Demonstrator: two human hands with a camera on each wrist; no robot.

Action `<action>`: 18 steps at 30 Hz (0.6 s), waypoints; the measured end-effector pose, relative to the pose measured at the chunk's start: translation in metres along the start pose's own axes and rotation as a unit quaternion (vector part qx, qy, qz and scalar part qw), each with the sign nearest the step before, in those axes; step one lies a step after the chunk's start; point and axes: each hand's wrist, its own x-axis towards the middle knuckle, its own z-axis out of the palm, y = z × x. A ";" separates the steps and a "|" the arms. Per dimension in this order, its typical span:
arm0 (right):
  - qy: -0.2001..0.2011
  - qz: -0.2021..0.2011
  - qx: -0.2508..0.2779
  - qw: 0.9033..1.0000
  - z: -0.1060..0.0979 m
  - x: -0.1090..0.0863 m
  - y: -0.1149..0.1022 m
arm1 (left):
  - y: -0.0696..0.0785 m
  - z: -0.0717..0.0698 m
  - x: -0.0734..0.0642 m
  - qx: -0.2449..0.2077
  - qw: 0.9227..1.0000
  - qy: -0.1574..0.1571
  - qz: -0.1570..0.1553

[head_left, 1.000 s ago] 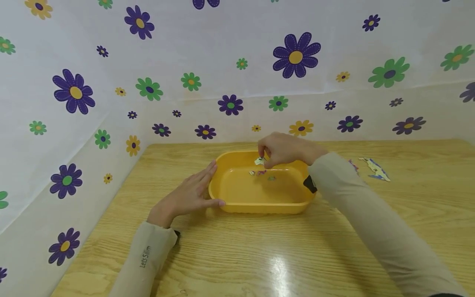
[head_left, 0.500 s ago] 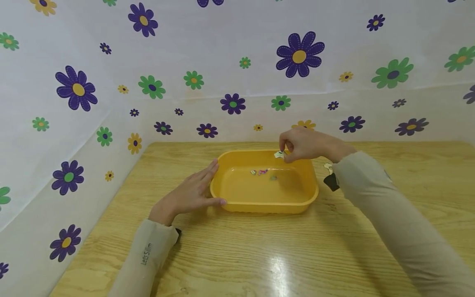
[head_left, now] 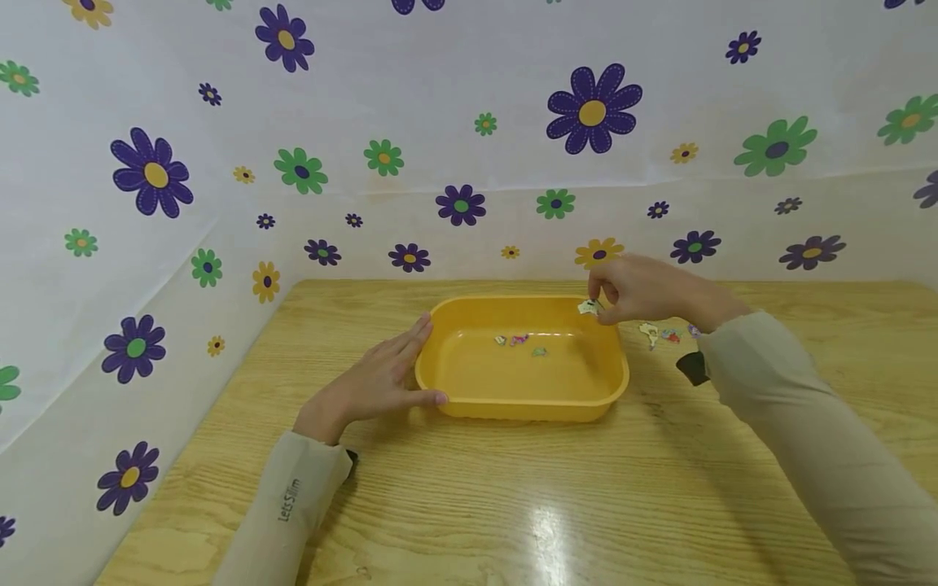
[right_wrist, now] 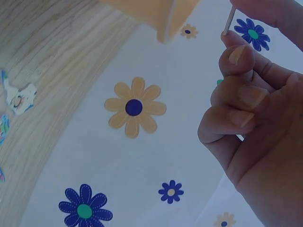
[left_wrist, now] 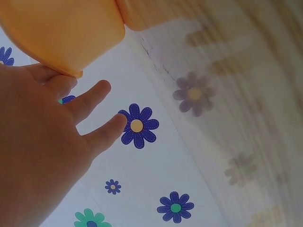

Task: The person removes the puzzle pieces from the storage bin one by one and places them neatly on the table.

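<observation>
A yellow plastic basin (head_left: 469,391) stands on the wooden table. My left hand (head_left: 374,382) rests against its left end, fingers straight along the rim and thumb at the front corner. Over the basin's back right corner, my right hand (head_left: 645,289) pinches a thin cream piece with dark marks (head_left: 589,307) and an irregular, jigsaw-like outline. In the right wrist view the piece (right_wrist: 229,20) shows edge-on between thumb and forefinger, the other fingers curled. Inside the basin lie a small pale piece (head_left: 501,340), a pink piece (head_left: 519,339) and a greenish piece (head_left: 539,352).
Right of the basin, on the table, lie a cream piece (head_left: 649,332), a red and green piece (head_left: 670,335) and a purple piece (head_left: 694,330), partly behind the right sleeve (head_left: 777,374). A flower-patterned white sheet (head_left: 440,98) rises along the table's back and left edges.
My right hand has moved right, from over the middle of the basin to its back right corner, still pinching the cream piece. My left hand has stayed at the rim.
</observation>
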 end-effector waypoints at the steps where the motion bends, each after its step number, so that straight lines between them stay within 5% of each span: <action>1: 0.002 0.001 -0.001 1.000 0.000 -0.002 0.001 | 0.000 0.000 0.000 0.001 1.000 0.000 -0.001; 18: 0.014 0.068 -0.019 0.997 -0.002 -0.046 0.044 | 0.000 -0.001 -0.002 0.000 1.000 -0.002 -0.003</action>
